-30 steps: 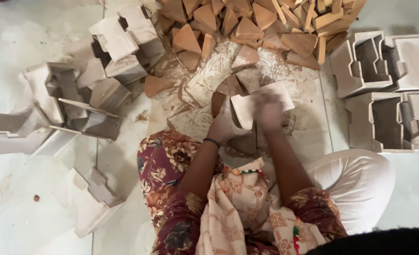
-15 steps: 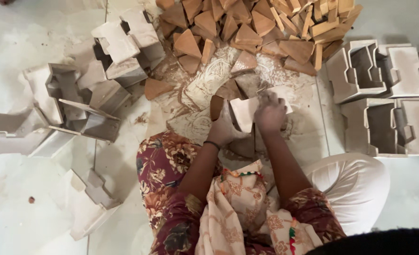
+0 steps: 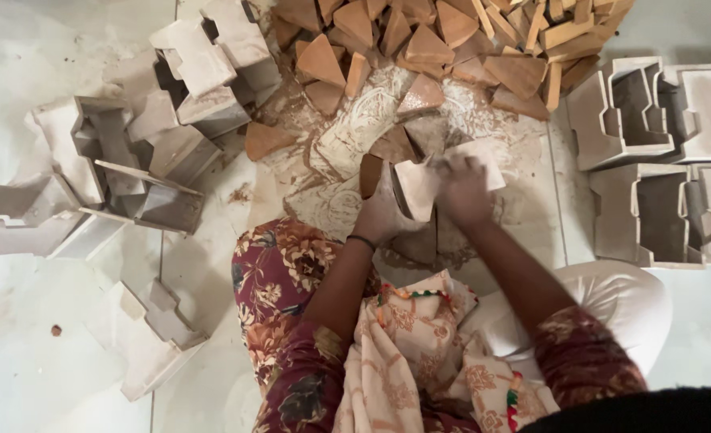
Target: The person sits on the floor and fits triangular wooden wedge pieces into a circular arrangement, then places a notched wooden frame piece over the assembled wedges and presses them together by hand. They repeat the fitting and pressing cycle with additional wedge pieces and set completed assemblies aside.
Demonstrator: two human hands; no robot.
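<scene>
On the far left, pale wooden frames (image 3: 115, 160) are piled on the white floor (image 3: 19, 361), some leaning on each other, and one more pale frame (image 3: 151, 341) lies flat lower down. They seem to be kept there out of the way of the work in the middle.

In the middle, a small wooden block (image 3: 416, 188) is held up over a patterned cloth (image 3: 347, 140), likely so that dust falls on the cloth and not on the floor. The left hand (image 3: 379, 212) is wrapped around the block from the side; its grip is closed on the block to keep it steady. The right hand (image 3: 464, 188) is pressed on a pale sheet (image 3: 480, 156) laid against the block, and it is blurred. Its grip looks closed on the sheet.

Above the hands, a heap of brown wooden wedges (image 3: 428, 40) is kept within easy reach. On the right, more pale frames (image 3: 652, 160) are set side by side in neat rows.
</scene>
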